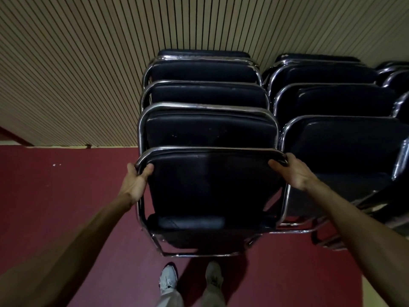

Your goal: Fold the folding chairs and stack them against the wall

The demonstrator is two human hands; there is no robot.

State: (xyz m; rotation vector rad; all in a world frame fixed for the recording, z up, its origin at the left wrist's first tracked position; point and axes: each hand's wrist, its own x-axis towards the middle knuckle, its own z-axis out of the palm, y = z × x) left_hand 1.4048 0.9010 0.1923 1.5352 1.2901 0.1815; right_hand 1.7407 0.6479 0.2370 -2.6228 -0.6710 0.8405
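A slatted wall [88,63] backs two rows of folded black chairs [205,94], and the nearest folded chair [210,185], farthest from that wall, has both top corners gripped by curled left hand [136,181] and right hand [292,171].

Glossy chrome chair frame [210,149], dark smooth padding; ribbed wall [88,63]; matt red floor [66,185]

Black-padded chairs [212,187] with chrome frames, a dark red floor [66,196], a beige striped wall [77,74].
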